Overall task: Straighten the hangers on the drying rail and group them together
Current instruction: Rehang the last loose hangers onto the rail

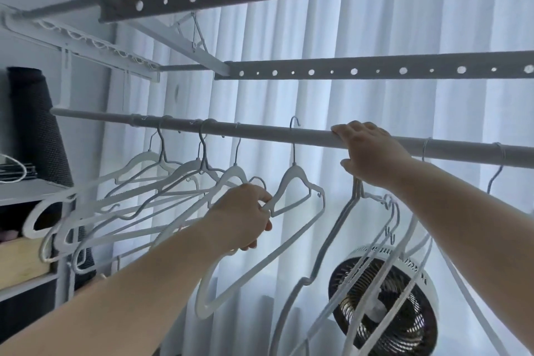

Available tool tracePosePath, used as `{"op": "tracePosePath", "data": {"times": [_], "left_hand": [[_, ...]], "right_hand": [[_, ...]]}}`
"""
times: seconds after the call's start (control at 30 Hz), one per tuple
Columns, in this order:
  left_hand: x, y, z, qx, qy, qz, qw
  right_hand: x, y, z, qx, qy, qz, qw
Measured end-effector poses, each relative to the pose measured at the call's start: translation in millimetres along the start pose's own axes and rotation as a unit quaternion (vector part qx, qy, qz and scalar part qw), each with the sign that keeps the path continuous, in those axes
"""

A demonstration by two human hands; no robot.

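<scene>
A grey drying rail (pixel 260 130) runs across the view at head height. Several white hangers (pixel 161 179) hang bunched and tilted on its left part. My left hand (pixel 245 217) grips the shoulder of one white hanger (pixel 294 179), whose hook sits lifted above the rail. My right hand (pixel 367 150) is wrapped over the rail, fingers on top, thumb under, just above the hooks of more white hangers (pixel 375 240) that lean to the right. Another hanger hook (pixel 498 165) hangs further right.
Two perforated grey bars (pixel 375 71) of a ceiling rack run above the rail. White curtains (pixel 289 37) fill the background. A round fan (pixel 384 306) stands low at the right. A shelf unit (pixel 26 191) with a dark roll stands at the left.
</scene>
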State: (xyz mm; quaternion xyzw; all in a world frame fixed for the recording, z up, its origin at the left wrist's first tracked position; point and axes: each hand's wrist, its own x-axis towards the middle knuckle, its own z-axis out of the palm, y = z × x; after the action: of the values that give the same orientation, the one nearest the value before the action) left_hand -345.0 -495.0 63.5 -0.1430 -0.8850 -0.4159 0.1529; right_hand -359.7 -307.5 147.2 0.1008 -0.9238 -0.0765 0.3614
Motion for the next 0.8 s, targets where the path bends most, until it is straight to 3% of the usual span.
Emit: {"op": "tracePosePath", "data": {"times": [0.63, 0.7, 0.8], "left_hand": [[-9.6, 5.6, 11.1, 0.077, -0.056, -0.019, 0.995], [-11.8, 3.8, 6.5, 0.118, -0.02, 0.003, 0.993], [-21.3, -2.7, -5.7, 0.146, 0.112, 0.061, 0.981]], "right_hand": [[-1.4, 4.3, 1.1, 0.022, 0.001, -0.008, 1.0], [-1.8, 4.9, -0.1, 0.024, -0.001, -0.005, 1.0], [-1.2, 2.1, -1.6, 0.023, 0.003, 0.006, 1.0]]}}
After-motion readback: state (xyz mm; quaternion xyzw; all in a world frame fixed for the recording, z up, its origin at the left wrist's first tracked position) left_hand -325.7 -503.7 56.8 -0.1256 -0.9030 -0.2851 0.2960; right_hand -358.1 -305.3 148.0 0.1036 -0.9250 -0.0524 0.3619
